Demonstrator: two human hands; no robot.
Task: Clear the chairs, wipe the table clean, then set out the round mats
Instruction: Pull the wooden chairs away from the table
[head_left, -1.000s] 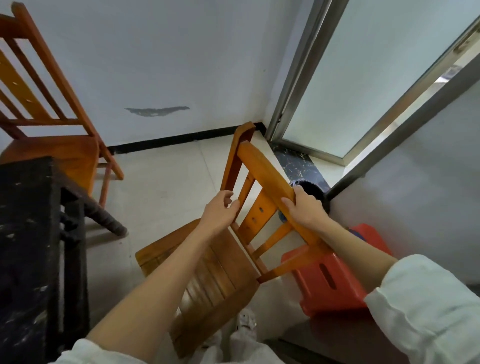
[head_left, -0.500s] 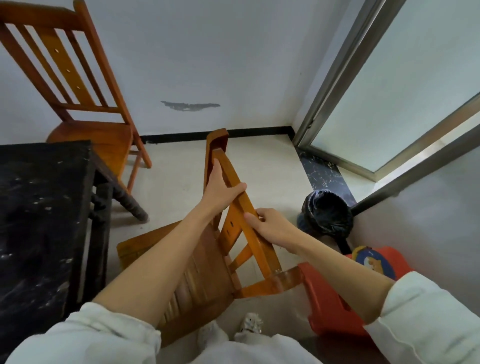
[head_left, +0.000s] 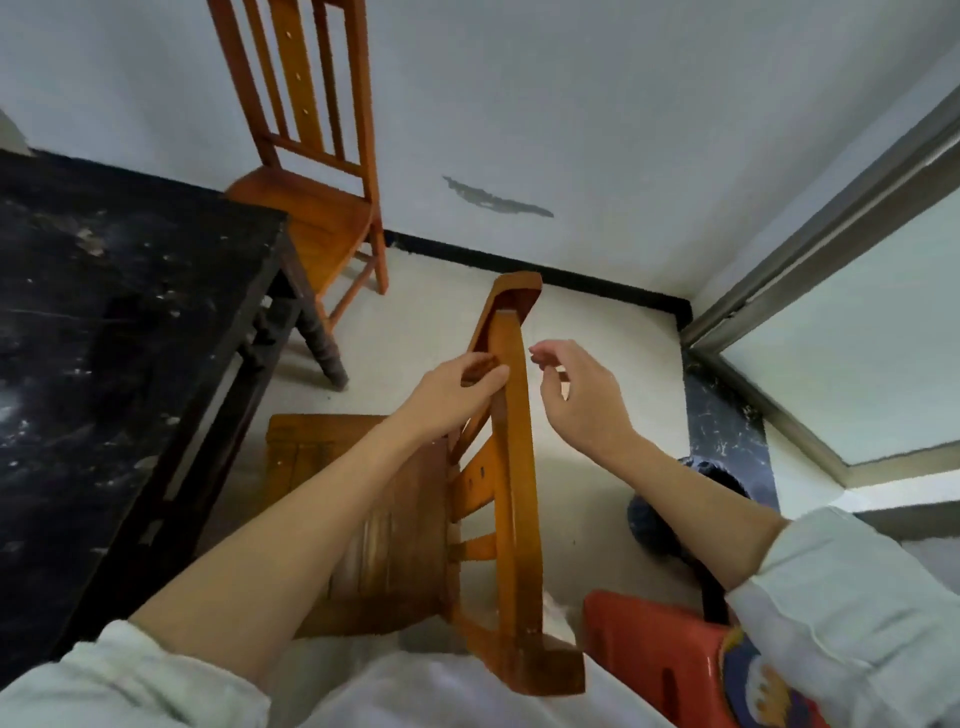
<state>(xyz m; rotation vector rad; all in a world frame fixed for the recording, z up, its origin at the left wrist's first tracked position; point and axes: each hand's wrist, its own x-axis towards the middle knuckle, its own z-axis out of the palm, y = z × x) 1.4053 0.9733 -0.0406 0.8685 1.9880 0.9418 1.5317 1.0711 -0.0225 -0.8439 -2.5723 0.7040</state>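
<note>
An orange wooden chair (head_left: 514, 467) stands right below me, its backrest running away from me and its seat (head_left: 384, 535) to the left. My left hand (head_left: 457, 389) grips the left side of the backrest's top rail. Just right of the rail, my right hand (head_left: 582, 400) hovers free of the wood, fingers apart and curled. The dark, dusty, speckled table (head_left: 119, 332) fills the left side. A second orange chair (head_left: 317, 171) stands against the white wall beyond the table's corner. No round mats are in sight.
A red plastic stool (head_left: 660, 654) sits at the lower right, with a dark bin (head_left: 670, 514) behind it. A glass door in a metal frame (head_left: 810, 260) lines the right side. Pale floor (head_left: 415, 332) lies between the two chairs.
My right hand has let go of the chair's backrest and opened beside it. The chair has swung round so its back points straight away from me. My view has turned left.
</note>
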